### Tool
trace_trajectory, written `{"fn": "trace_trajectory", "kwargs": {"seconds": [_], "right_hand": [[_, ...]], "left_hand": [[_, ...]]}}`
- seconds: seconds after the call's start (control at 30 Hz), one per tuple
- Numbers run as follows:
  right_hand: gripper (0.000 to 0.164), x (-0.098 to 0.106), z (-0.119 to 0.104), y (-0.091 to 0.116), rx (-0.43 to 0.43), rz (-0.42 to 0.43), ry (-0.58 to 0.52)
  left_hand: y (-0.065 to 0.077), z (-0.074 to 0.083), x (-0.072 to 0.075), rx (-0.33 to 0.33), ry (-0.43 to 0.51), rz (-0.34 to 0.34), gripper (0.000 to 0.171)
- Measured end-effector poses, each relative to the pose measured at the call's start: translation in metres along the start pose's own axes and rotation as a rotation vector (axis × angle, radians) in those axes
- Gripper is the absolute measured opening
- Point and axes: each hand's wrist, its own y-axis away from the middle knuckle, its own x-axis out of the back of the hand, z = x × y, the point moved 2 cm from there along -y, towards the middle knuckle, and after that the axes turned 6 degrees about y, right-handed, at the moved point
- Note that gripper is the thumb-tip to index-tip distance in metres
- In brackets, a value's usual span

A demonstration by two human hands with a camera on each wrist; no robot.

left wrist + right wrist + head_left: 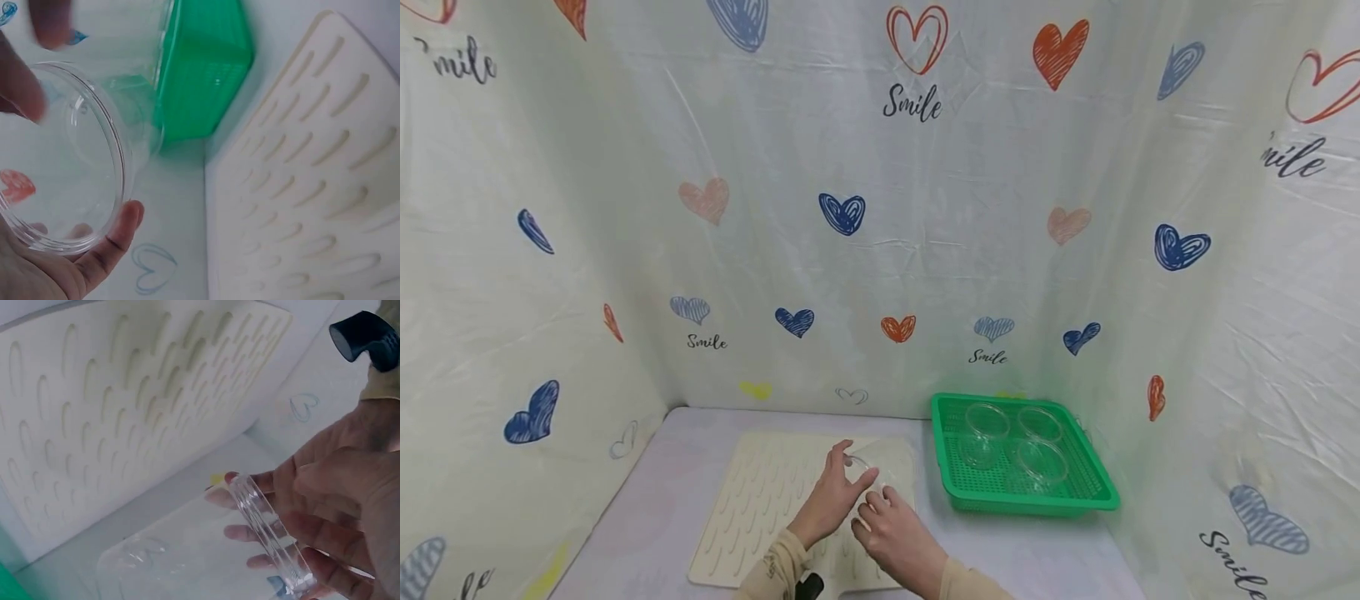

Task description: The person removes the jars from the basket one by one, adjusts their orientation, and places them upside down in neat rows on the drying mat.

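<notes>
Both hands meet over the cream mat (760, 500): left hand (833, 497) curls round a clear glass bowl (871, 468); right hand (897, 537) touches its base, grip unclear. Green basket (957, 492) sits right. Advise firm rim hold.

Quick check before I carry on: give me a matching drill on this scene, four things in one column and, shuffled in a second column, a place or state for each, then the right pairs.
Things:
1. clear glass cup
2. green basket
3. cream ridged mat
4. three clear cups

Places or states:
A. lies flat on the table, under the hands
B. sit inside the basket
C. held between the left hand and right hand
D. stands on the table, right of the mat

Pairs: 1-C, 2-D, 3-A, 4-B
</notes>
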Motion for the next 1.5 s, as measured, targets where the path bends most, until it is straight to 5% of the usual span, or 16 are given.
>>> {"fn": "trace_trajectory", "kwargs": {"seconds": [0.13, 0.27, 0.47, 0.57, 0.73, 0.93, 1.17, 1.5], "right_hand": [[0.010, 0.004, 0.014, 0.000, -0.111, 0.166, -0.204], [0.026, 0.002, 0.037, 0.007, -0.384, 0.250, -0.510], [0.059, -0.024, 0.074, 0.024, -1.063, 0.102, -1.271], [0.069, -0.043, 0.081, 0.032, -1.260, 0.007, -1.619], [0.089, -0.063, 0.078, 0.041, -1.309, -0.137, -2.067], [0.100, -0.071, 0.066, 0.038, -1.273, -0.187, -2.461], [0.103, -0.077, 0.055, 0.036, -1.284, -0.253, -2.540], [0.105, -0.078, 0.053, 0.037, -1.308, -0.272, -2.450]], "left_hand": [[-0.001, -0.004, 0.008, 0.010, 0.010, 0.032, 0.082], [-0.002, -0.006, 0.017, -0.014, 0.016, 0.043, 0.081], [-0.002, -0.006, 0.024, -0.046, 0.019, 0.067, 0.079], [-0.001, -0.005, 0.023, -0.051, 0.022, 0.071, 0.081], [0.001, -0.003, 0.020, -0.050, 0.025, 0.073, 0.084], [0.001, -0.001, 0.020, -0.067, 0.006, 0.067, 0.084], [0.002, -0.001, 0.017, -0.093, -0.012, -0.008, 0.086], [0.005, 0.000, 0.017, -0.139, -0.033, -0.064, 0.089]]}}
